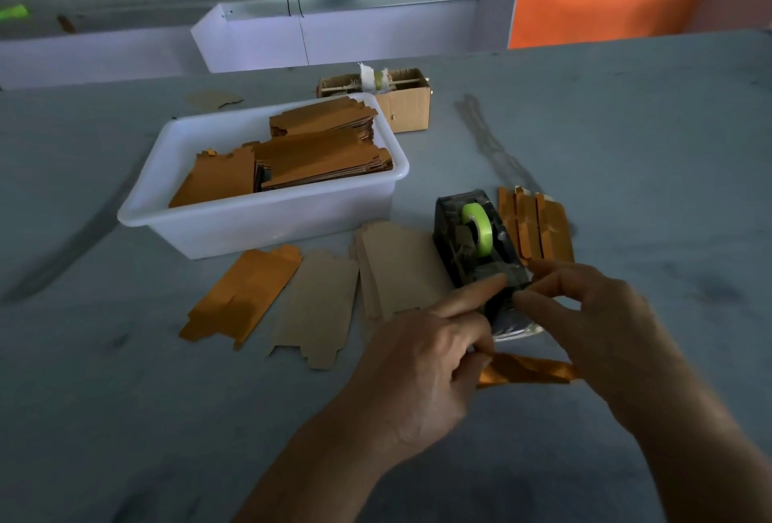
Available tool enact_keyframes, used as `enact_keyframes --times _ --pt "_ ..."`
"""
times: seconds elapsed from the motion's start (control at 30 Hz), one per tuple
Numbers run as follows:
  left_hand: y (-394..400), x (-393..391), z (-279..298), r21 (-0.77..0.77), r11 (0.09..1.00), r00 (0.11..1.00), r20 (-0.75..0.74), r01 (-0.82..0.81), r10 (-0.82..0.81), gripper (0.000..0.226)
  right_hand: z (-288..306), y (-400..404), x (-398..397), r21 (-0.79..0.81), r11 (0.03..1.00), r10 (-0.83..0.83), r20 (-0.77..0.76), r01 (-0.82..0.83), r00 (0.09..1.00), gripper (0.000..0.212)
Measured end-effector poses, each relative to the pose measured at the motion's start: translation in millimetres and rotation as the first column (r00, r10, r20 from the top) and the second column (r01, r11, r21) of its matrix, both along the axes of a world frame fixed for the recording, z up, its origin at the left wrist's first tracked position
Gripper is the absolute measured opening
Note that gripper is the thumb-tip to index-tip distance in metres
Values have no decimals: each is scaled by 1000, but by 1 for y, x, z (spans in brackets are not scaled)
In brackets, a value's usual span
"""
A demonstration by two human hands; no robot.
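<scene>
A black tape dispenser (472,247) with a green tape roll (477,223) stands on the grey table. My left hand (422,372) holds a folded orange carton (526,370) under its curled fingers, while its index finger points onto the dispenser's front end. My right hand (585,305) reaches to the same front end, thumb and fingertips pinched close together there; whether they hold tape is too small to tell.
A white plastic tub (259,221) with stacks of flat orange cartons sits at the left. Flat cartons (317,305) lie in front of it, orange pieces (534,226) right of the dispenser. A small cardboard box (401,100) and white bins (355,33) stand behind.
</scene>
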State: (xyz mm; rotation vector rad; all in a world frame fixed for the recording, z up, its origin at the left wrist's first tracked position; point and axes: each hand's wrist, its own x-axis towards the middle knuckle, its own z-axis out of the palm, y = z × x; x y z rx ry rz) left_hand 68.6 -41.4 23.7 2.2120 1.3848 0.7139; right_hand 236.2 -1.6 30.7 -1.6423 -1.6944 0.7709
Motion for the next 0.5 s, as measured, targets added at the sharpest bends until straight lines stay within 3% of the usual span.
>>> enact_keyframes --times 0.13,0.33,0.5 --pt "5 3 0 23 997 992 -105 69 -66 19 -6 -2 -2 31 999 -46 41 45 998 11" --pt "2 6 -5 -3 999 992 -123 38 -38 21 -10 -7 -4 63 996 -57 11 56 998 13" --pt "1 10 -1 2 1000 992 -125 18 -18 22 -15 -6 -12 201 979 -91 263 38 961 15"
